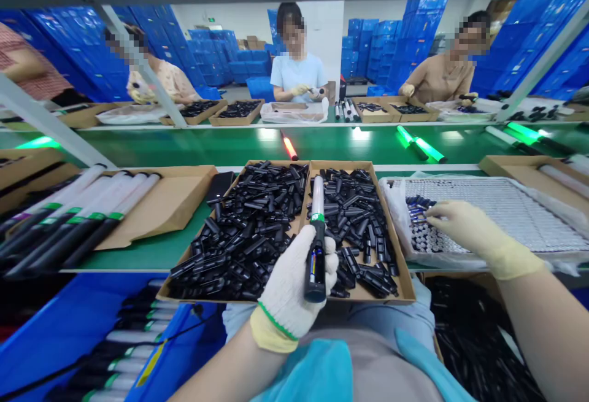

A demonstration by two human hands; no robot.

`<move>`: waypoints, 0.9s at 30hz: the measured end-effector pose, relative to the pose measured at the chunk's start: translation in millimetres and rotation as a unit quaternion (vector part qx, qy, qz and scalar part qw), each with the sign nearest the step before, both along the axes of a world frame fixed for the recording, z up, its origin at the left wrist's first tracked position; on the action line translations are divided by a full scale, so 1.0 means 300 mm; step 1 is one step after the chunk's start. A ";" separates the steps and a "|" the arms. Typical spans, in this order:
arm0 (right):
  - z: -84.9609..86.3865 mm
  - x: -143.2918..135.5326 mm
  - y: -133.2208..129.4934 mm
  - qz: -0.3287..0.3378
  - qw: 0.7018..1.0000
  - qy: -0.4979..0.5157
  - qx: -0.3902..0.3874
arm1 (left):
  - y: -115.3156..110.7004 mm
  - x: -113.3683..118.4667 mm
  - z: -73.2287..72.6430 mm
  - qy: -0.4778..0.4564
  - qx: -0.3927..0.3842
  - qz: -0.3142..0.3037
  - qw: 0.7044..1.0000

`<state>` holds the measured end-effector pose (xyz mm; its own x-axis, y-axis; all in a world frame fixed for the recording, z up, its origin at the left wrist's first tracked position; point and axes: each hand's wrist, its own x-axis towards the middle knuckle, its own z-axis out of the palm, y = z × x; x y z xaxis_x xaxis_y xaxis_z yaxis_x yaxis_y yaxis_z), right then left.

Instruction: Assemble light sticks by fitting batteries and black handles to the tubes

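Observation:
My left hand point(299, 282), in a white knit glove over a yellowish one, is wrapped round the black handle of a light wand point(317, 205). The wand stands nearly upright, its pale tube pointing away from me. A blue battery point(315, 264) shows in the open slot of the handle. To the right, my right hand point(460, 224), in a thin yellowish glove, has its fingers closed at the blue batteries point(416, 208) in a plastic-lined tray point(396, 230). The fingertips pinch at a battery, partly hidden by the hand.
Two cardboard trays of black plastic parts point(248, 224) lie before me. Finished-looking wands point(92, 205) rest at left; more fill a blue bin point(170, 340) below. Lit wands point(421, 143) lie on the green conveyor point(340, 147). Several co-workers point(299, 70) sit opposite, behind slanted metal posts point(142, 64).

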<state>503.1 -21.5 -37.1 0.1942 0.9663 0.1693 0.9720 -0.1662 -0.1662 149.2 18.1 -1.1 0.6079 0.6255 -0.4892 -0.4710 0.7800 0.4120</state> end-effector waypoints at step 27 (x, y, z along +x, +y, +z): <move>0.111 -0.752 -0.112 0.162 0.885 0.426 0.094 | -0.062 0.039 -0.093 -0.103 -0.036 0.061 0.992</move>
<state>277.4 -55.1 -3.8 0.0466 0.9650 0.2580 0.4731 0.2061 -0.8565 160.9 -0.5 -29.0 0.6219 0.6678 -0.4090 -0.6313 0.7366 0.2426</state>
